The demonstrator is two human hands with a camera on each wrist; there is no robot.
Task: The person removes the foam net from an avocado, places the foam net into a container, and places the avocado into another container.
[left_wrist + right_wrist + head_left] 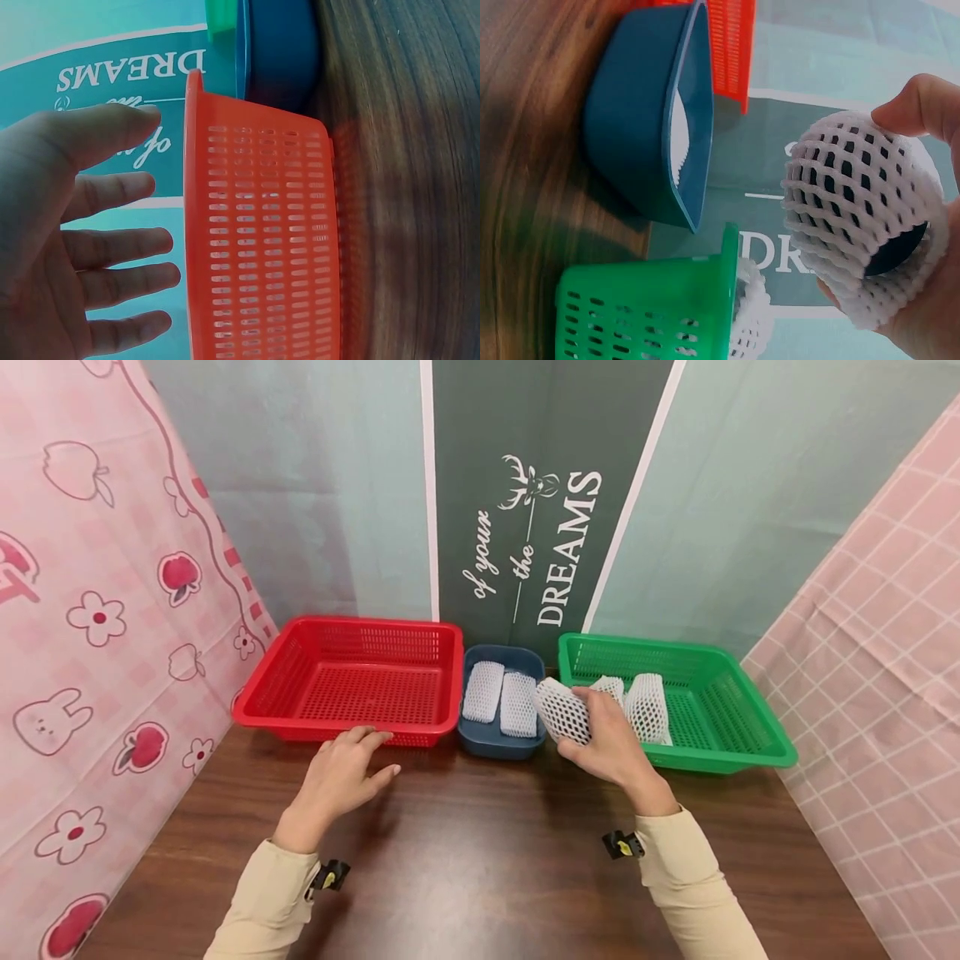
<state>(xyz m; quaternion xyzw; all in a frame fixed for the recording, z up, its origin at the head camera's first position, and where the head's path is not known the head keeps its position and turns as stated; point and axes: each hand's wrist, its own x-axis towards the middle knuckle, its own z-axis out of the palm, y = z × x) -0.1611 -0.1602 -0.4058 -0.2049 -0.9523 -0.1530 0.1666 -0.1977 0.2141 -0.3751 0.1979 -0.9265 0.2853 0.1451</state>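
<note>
My right hand (611, 743) grips a dark, rounded thing in a white foam net sleeve (855, 195); most of what is inside is hidden by the mesh. It is raised between the blue bin (498, 745) and the green basket (720, 693). Two white foam net sleeves (483, 692) lie side by side in the blue bin. More netted pieces (647, 706) are in the left part of the green basket, partly behind my hand. My left hand (341, 777), fingers spread and holding nothing, hovers by the front rim of the red basket (375, 693).
The three containers stand in a row at the back of the brown wooden table (465, 860), against a printed cloth (540, 527). Pink patterned cloths hang at the left (112, 652) and right (862, 693) sides. Nothing lies in the red basket.
</note>
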